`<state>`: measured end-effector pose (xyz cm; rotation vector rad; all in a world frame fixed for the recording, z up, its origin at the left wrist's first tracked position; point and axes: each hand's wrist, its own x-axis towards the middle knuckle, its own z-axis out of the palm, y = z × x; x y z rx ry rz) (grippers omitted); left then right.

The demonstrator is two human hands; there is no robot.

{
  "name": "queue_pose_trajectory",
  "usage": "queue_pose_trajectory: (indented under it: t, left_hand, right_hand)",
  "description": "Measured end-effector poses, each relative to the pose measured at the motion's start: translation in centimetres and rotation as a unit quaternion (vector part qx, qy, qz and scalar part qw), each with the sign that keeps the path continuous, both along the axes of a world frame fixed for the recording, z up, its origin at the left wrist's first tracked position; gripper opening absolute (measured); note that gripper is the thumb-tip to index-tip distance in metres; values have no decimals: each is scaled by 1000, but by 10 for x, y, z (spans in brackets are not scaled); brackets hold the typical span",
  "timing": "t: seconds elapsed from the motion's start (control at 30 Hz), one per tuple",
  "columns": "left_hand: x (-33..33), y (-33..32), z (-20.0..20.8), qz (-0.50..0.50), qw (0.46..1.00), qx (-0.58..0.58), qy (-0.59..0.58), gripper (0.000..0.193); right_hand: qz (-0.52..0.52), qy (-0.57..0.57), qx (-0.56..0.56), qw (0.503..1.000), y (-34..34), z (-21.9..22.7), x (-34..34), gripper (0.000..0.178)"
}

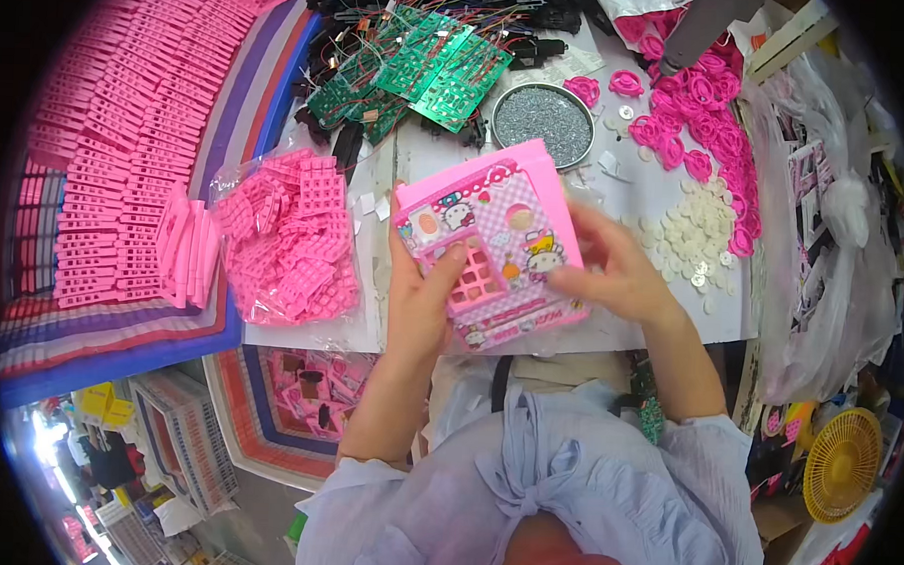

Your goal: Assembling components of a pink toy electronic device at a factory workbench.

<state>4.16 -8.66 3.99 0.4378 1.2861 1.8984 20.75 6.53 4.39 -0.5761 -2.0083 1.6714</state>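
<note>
From here I see the left hand clasping the left edge of a pink case, thumb over its grid of openings; the right hand grips its right edge. The case sits tilted between both. Beyond its top edge, a tin; leftward, bagged keypads; rightward, white discs.

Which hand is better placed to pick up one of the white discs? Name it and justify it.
Probably the right hand: it is at the pink case's right edge, beside the white discs. The left hand holds the opposite edge, farther away.
</note>
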Motion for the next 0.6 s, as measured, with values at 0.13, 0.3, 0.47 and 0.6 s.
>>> queue_pose_trajectory:
  t: [0.13,0.3,0.47,0.6]
  left_hand:
    - [-5,4,-22,106,890,-128,426,87]
    - [4,8,-23,98,928,-72,351,113]
    - [1,2,-14,80,890,-152,422,115]
    - [5,-6,-25,96,889,-124,430,117]
  right_hand:
    - [30,127,-226,965,-18,-9,-19,61]
    - [14,115,-64,991,-30,-17,-22,55]
    - [-22,58,-41,997,-39,-7,-20,57]
    - [-33,63,-9,997,-35,-7,-21,57]
